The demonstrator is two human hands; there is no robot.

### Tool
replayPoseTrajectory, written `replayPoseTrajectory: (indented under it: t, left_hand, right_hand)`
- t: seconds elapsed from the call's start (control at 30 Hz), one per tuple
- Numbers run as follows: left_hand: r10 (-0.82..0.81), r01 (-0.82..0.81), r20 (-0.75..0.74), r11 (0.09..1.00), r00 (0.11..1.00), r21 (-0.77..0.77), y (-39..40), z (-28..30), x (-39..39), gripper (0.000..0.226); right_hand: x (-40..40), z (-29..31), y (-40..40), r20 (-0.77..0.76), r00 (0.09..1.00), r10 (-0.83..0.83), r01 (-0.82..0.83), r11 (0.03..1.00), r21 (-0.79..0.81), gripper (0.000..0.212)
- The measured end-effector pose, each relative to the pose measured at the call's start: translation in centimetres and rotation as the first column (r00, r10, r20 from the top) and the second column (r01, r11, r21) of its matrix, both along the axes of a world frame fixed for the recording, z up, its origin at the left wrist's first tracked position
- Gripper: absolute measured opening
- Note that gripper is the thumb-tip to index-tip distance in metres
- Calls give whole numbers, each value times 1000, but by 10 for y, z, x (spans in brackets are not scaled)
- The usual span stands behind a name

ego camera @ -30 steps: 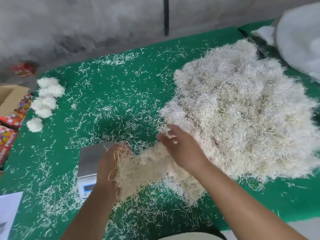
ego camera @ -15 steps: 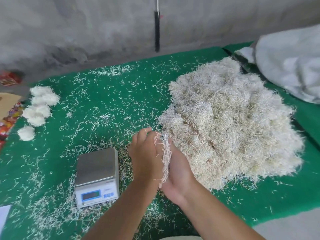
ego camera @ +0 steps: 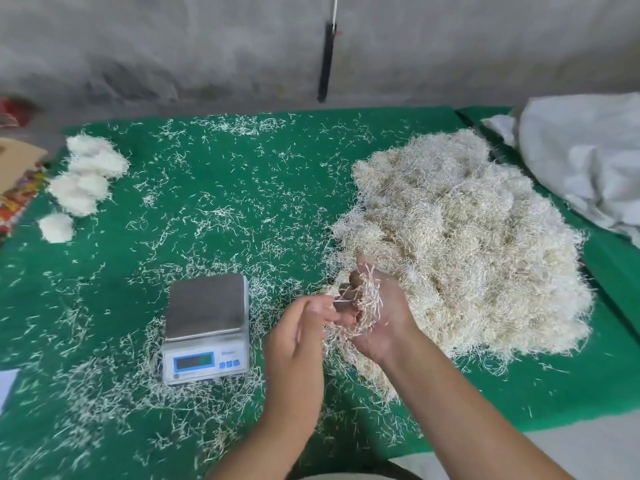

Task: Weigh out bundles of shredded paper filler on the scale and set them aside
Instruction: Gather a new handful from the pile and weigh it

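A big heap of cream shredded paper [ego camera: 464, 244] lies on the right of the green mat. My right hand [ego camera: 377, 320] is palm up at the heap's near-left edge, fingers curled round a small tuft of shreds [ego camera: 367, 303]. My left hand [ego camera: 298, 337] is just left of it, its fingertips pinching strands at that tuft. A small digital scale [ego camera: 206, 327] with a bare steel platform stands to the left of my hands. Several white bundles [ego camera: 83, 181] lie at the mat's far left.
Loose shreds are scattered over the green mat [ego camera: 214, 209]. A white sack [ego camera: 585, 157] lies at the far right. Colourful packaging and a cardboard piece [ego camera: 17, 178] sit at the left edge. A grey wall with a black hanging strip [ego camera: 327, 60] runs behind.
A second ago my hands stretched a large wad over the scale. Half a second ago they were pressed together on a thin tuft; now they have parted slightly, right palm turned up.
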State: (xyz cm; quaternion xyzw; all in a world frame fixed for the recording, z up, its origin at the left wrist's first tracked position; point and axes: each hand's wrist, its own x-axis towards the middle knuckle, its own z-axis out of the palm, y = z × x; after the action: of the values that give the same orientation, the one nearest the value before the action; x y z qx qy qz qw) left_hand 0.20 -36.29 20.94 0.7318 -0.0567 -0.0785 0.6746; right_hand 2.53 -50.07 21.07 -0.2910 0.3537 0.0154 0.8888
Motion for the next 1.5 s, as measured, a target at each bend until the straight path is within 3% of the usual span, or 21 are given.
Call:
replayPoseTrajectory:
  t: [0.07,0.13,0.17,0.23,0.3,0.33,0.4,0.5,0.63,0.7,0.73,0.8,0.9,0.97,1.07,1.13,1.2,1.27,1.37,1.43,1.5]
  left_hand:
    - [95,-165,-383,974,919,-155,14,-1,21,33]
    - [-106,-189,-741,934,663,-303,33,-3,42,62]
    - [-183,-203,-811,916,555,-346,41,-6,47,72]
    - [-195,-240,-838,903,510,-357,55,-11,51,72]
    - [-151,-296,-844,892,515,-340,67,-20,54,65]
    - [-125,-305,-841,896,527,-324,72,-26,55,62]
    - [-21,-304,-827,925,561,-230,85,-43,58,53]
    - [101,-301,-794,948,599,-106,102,-68,65,37]
    - [94,-241,-770,967,631,-79,115,-86,74,52]
    - [85,-192,-756,980,649,-55,118,-94,80,30]
    - [60,-183,-751,980,658,-82,117,-95,82,23]
    - [17,-177,-729,974,685,-143,115,-97,85,36]
    - [-31,-169,-676,959,736,-228,104,-90,82,50]
    - [-106,-35,-564,972,819,-234,92,-84,68,48]
    - [-156,166,-184,985,971,42,75,-91,44,31]
    - [-183,153,59,927,981,341,67,-102,40,18]
    - [-256,185,55,813,965,552,63,-108,43,27]
    - [-324,231,26,726,946,647,59,-108,44,41]
    - [-247,223,-5,865,969,449,60,-103,37,48]
    - [-281,271,-20,897,959,349,67,-103,36,51]
    - [-373,370,-57,868,926,333,77,-107,41,56]
  right_hand:
    - [-4,-1,18,17,992,121,-116,975,-192,28]
    - [-3,-4,49,-15,965,264,-238,842,-484,29]
    - [-4,-10,67,-65,952,298,-265,705,-658,25]
    - [-9,-24,100,-109,934,341,-215,289,-933,32]
    - [-10,-37,122,-195,904,381,-183,-67,-981,46]
    - [-11,-43,129,-256,888,382,-224,-126,-966,50]
    - [-15,-51,139,-343,827,446,-370,-29,-929,54]
    - [-23,-57,157,-301,788,537,-490,252,-835,65]
    - [-34,-69,154,-240,915,325,-391,558,-732,41]
    - [-38,-71,141,-246,952,182,-299,721,-625,33]
    - [-41,-72,134,-247,960,132,-255,773,-581,30]
    - [-46,-71,125,-235,968,94,-201,847,-491,32]
    - [-48,-66,126,-252,957,144,-225,916,-332,55]
    - [-46,-63,136,-230,963,138,-185,963,-195,67]
    - [-38,-56,150,-182,980,84,-110,984,-137,58]
    - [-39,-57,151,-162,987,23,-51,984,-171,51]
    - [-44,-61,148,-224,974,26,-101,939,-329,57]
    - [-44,-69,142,-362,932,35,-234,819,-524,66]
    - [-34,-80,131,-515,857,17,-419,604,-678,72]
    - [-30,-88,122,-532,846,14,-432,602,-671,72]
    - [-30,-95,111,-471,879,70,-373,717,-590,72]
